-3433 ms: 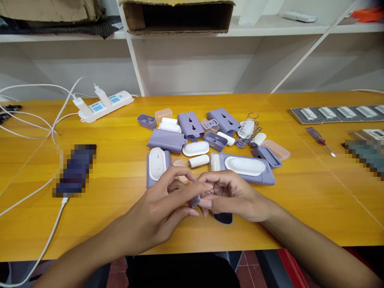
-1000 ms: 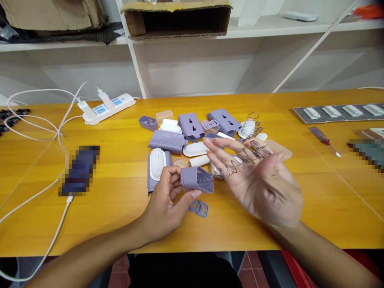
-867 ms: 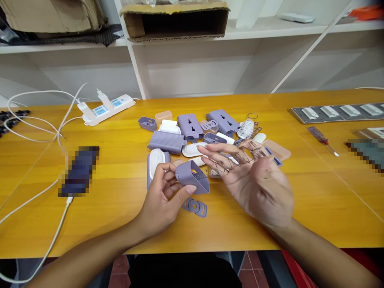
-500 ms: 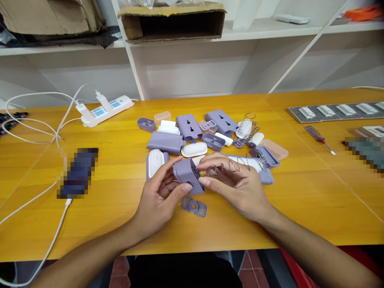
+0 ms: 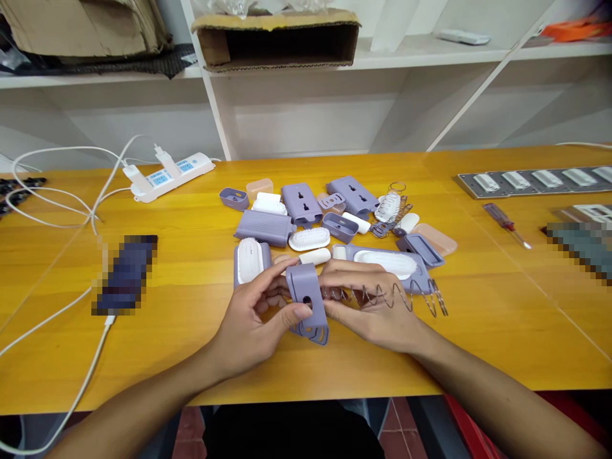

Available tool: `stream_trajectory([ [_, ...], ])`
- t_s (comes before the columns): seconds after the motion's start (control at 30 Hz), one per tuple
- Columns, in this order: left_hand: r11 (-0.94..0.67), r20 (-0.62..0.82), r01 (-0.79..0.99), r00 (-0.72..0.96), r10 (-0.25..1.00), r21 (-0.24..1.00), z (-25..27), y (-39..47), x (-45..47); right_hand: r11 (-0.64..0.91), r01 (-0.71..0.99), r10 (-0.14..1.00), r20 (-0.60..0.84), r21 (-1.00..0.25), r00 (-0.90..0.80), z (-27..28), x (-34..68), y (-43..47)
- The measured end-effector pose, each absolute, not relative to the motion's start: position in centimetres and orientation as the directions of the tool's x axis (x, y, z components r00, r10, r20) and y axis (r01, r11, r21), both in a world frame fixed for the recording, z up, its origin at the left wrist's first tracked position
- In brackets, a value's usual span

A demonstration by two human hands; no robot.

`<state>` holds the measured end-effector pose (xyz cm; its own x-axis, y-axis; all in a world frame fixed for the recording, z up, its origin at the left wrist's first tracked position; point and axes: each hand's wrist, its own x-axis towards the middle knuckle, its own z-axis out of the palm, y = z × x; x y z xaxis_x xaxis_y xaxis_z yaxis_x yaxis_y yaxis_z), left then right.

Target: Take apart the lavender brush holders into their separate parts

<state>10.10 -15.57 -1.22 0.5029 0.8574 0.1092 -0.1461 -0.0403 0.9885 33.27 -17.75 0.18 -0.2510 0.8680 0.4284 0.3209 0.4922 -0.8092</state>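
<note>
The small lilac plastic housing with the slot holes (image 5: 306, 292) is up off the table right at the near edge, pinched in my left hand (image 5: 253, 319), thumb on the front face and fingers curled behind it. Looks to me like the spring-fitting step: a long, stretched-out coil of thin steel wire spring (image 5: 382, 295) runs out of the housing's right side, and my right hand (image 5: 373, 306) is closed loosely around the near end of it, fingertips right at the housing's mouth. The far end trails loose over the yellow wooden tabletop (image 5: 478, 331). A flat lilac cap piece (image 5: 313, 331) sits just under the housing. Behind all this is the pile of lilac and white plastic parts (image 5: 335, 223). Next move probably needs the coil compressed and kept straight.
</note>
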Motion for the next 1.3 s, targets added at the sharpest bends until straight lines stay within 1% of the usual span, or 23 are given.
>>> stream_trajectory([
  [0.23, -0.002, 0.072, -0.13, 0.532, 0.844, 0.991, -0.9, -15.6, 10.0, 0.509, 0.346, 0.858, 0.431, -0.788, -0.279, 0.1, 33.2, -17.9],
  [0.37, 0.072, 0.0, -0.12, 0.515, 0.857, 0.99, 0.0, -15.7, 10.2, 0.499, 0.331, 0.865, 0.438, -0.801, -0.246, 0.1, 33.0, -18.0],
  [0.5, 0.111, -0.028, -0.128, 0.519, 0.854, 0.986, 0.4, -15.8, 10.2, 0.486, 0.322, 0.873, 0.436, -0.812, -0.219, 0.2, 32.8, -18.2],
  [0.6, 0.136, -0.051, -0.127, 0.519, 0.853, 0.983, 0.5, -15.7, 10.3, 0.501, 0.318, 0.866, 0.46, -0.805, -0.198, 0.2, 32.9, -18.2],
  [0.83, 0.156, -0.079, -0.112, 0.502, 0.861, 0.981, 1.1, -15.9, 10.6, 0.51, 0.304, 0.86, 0.465, -0.805, -0.212, 0.1, 33.1, -17.9],
  [0.9, 0.152, -0.076, -0.111, 0.501, 0.862, 0.982, 1.2, -15.9, 10.5, 0.496, 0.278, 0.867, 0.454, -0.822, -0.205, 0.1, 33.1, -17.9],
  [0.97, 0.143, -0.073, -0.113, 0.478, 0.876, 0.983, 1.2, -15.6, 10.2, 0.454, 0.225, 0.89, 0.429, -0.862, -0.153, 0.2, 33.4, -17.9],
  [1.07, 0.112, -0.06, -0.111, 0.393, 0.917, 0.987, 1.1, -14.3, 9.4, 0.383, 0.12, 0.922, 0.387, -0.916, 0.014, 0.4, 34.5, -17.7],
  [1.13, 0.081, -0.036, -0.121, 0.34, 0.94, 0.989, 1.1, -13.5, 8.8, 0.366, 0.062, 0.922, 0.371, -0.929, 0.11, 0.4, 35.5, -17.5],
  [1.2, 0.061, -0.022, -0.127, 0.293, 0.956, 0.99, 1.2, -13.0, 8.4, 0.361, 0.039, 0.923, 0.363, -0.932, 0.13, 0.3, 36.1, -17.2],
  [1.3, 0.044, -0.006, -0.134, 0.271, 0.963, 0.99, 1.5, -13.1, 8.4, 0.363, 0.084, 0.927, 0.369, -0.928, 0.074, 0.0, 36.3, -16.9],
])
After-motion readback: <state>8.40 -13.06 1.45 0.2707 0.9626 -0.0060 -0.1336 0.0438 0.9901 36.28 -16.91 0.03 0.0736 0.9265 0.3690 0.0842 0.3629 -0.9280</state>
